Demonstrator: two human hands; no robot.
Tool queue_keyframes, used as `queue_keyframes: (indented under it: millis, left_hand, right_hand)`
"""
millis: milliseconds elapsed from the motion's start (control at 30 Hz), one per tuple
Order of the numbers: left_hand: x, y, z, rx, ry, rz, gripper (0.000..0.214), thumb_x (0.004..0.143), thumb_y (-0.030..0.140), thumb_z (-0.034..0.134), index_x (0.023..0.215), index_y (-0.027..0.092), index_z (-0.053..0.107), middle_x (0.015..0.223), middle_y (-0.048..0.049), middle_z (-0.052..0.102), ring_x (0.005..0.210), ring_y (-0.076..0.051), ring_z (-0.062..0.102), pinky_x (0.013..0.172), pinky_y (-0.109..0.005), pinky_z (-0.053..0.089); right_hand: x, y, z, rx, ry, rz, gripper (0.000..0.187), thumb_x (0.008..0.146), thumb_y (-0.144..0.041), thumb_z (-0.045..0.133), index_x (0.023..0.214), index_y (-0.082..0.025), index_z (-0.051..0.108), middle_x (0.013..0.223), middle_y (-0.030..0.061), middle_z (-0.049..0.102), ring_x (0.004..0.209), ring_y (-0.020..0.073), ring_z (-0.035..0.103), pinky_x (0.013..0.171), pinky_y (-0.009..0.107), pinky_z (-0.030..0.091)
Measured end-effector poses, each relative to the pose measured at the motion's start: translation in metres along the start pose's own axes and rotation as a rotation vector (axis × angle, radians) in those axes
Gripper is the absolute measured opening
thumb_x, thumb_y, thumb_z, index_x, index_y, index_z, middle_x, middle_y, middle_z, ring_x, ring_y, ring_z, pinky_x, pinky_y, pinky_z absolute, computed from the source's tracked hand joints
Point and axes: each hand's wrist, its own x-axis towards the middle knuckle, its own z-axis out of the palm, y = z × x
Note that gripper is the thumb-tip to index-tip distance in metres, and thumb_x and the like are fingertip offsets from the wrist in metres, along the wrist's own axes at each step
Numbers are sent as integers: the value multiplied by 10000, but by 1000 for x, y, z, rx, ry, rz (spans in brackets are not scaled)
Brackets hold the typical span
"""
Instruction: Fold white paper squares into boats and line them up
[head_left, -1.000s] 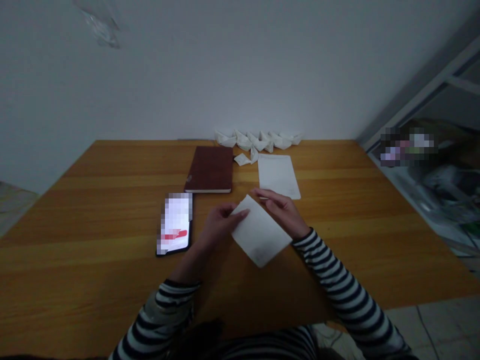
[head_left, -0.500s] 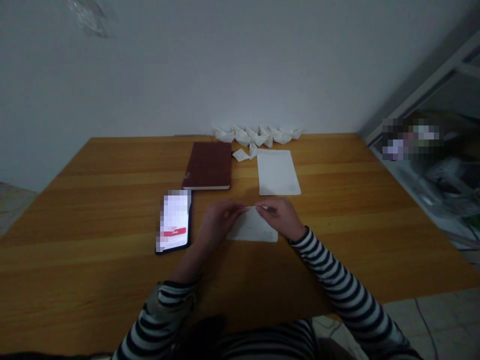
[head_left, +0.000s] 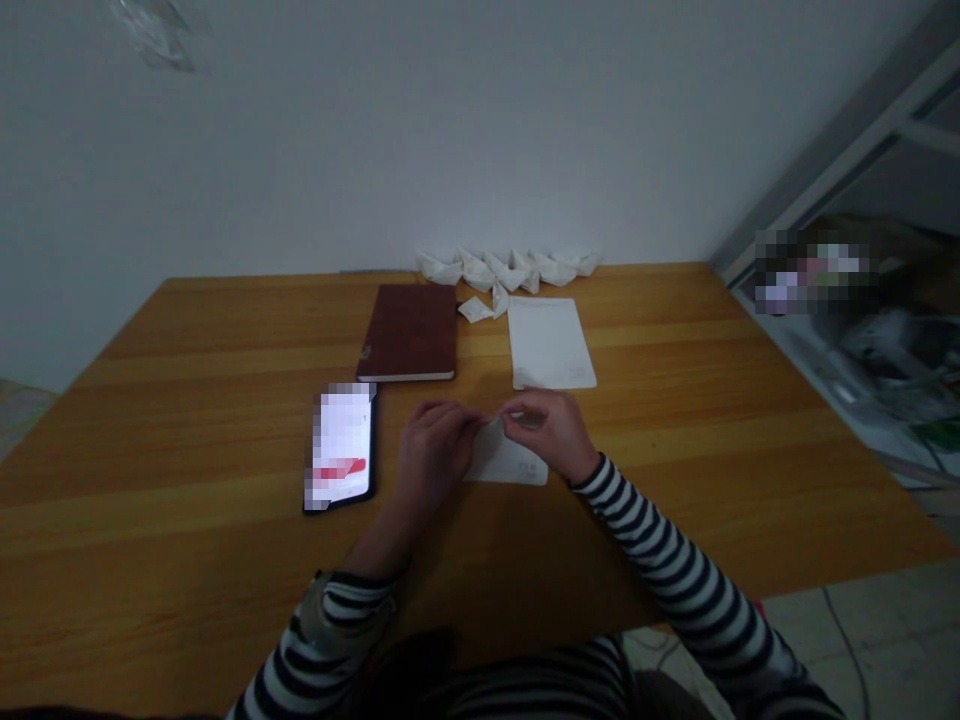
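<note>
A white sheet of paper point(head_left: 504, 462) lies in front of me on the wooden table, its far edge pinched between my fingers. My left hand point(head_left: 439, 450) is closed on the upper left part of that edge. Close beside it, my right hand point(head_left: 551, 428) pinches the edge from the right, thumb and forefinger pressed together. The fingertips of both hands nearly meet, and my hands cover the paper's upper corners. Faint small print shows near the sheet's lower right corner.
Beyond my hands lie a dark red notebook point(head_left: 412, 330) and a stack of white paper point(head_left: 551, 343). Several folded paper boats point(head_left: 510, 270) line the wall, with a small folded paper piece point(head_left: 475, 309) before them. A lit phone point(head_left: 341, 445) rests at left on the table point(head_left: 697, 430).
My fingertips have come closer together along the paper's far edge, and the edge now looks bent up between them. The whole view has shifted slightly.
</note>
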Motion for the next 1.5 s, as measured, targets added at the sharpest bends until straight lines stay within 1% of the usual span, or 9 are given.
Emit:
queue_keyframes:
  millis: [300, 467, 567, 667, 800, 1100, 1267, 1400, 1500]
  left_hand:
    - [4, -16, -14, 92, 179, -63, 127, 869, 185, 613, 787, 216, 704, 763, -15, 759, 733, -190, 677, 795, -347, 509]
    - [9, -25, -25, 106, 303, -149, 109, 851, 199, 628, 783, 224, 710, 774, -8, 758, 735, -192, 681, 785, -341, 511]
    - [7, -21, -19, 89, 224, -104, 117, 864, 210, 623, 787, 222, 710, 774, -13, 757, 744, -193, 681, 796, -344, 506]
    - [4, -13, -8, 64, 119, -48, 131, 881, 216, 609, 791, 216, 704, 763, -17, 754, 733, -192, 682, 814, -353, 502]
    - [1, -7, -1, 50, 66, -13, 157, 899, 204, 572, 806, 204, 700, 762, -32, 751, 751, -202, 691, 817, -362, 509]
    - [1, -6, 0, 63, 71, 28, 192, 903, 168, 546, 822, 203, 717, 764, -32, 759, 721, -197, 681, 864, -383, 499]
    - [2, -16, -7, 107, 152, -31, 173, 896, 189, 583, 818, 223, 734, 790, -25, 770, 770, -198, 693, 868, -364, 506]
    - [6, -33, -22, 110, 284, -137, 126, 843, 226, 637, 784, 216, 748, 773, -24, 767, 760, -198, 692, 830, -346, 519]
    - [9, -43, -32, 28, 449, -324, 123, 836, 294, 672, 840, 207, 758, 785, -16, 763, 723, -178, 693, 752, -313, 536]
  right_hand:
    - [3, 36, -28, -30, 63, 116, 72, 786, -199, 680, 773, -202, 751, 776, 23, 776, 746, 182, 723, 762, 295, 532]
    - [8, 50, -48, -68, 211, 147, 122, 838, -251, 654, 814, -181, 750, 841, 65, 782, 816, 212, 729, 816, 342, 541]
    - [8, 29, -35, -30, 169, -31, 201, 870, -265, 668, 1057, -220, 728, 1093, 69, 759, 1035, 215, 690, 943, 377, 509]
    - [5, 2, -9, -9, 54, -168, 146, 899, -283, 671, 1032, -256, 724, 1132, 38, 750, 1068, 194, 673, 1002, 373, 481]
    - [-1, -15, 16, -157, 32, -153, 139, 949, -257, 594, 904, -245, 725, 862, 17, 768, 810, 175, 695, 1046, 393, 442]
    - [1, -16, 15, -143, 52, -60, 77, 854, -205, 647, 832, -243, 710, 813, 0, 761, 798, 182, 693, 956, 358, 480]
    - [0, -5, 4, -70, 38, 53, 94, 830, -197, 647, 843, -236, 730, 818, 3, 772, 769, 172, 719, 738, 275, 516]
    - [3, 21, -16, -78, 1, 124, 89, 823, -208, 651, 846, -224, 736, 755, 1, 764, 717, 171, 722, 725, 274, 513]
    - [6, 41, -29, -32, 99, 211, 105, 838, -243, 638, 835, -200, 734, 781, 40, 773, 742, 196, 729, 739, 301, 530]
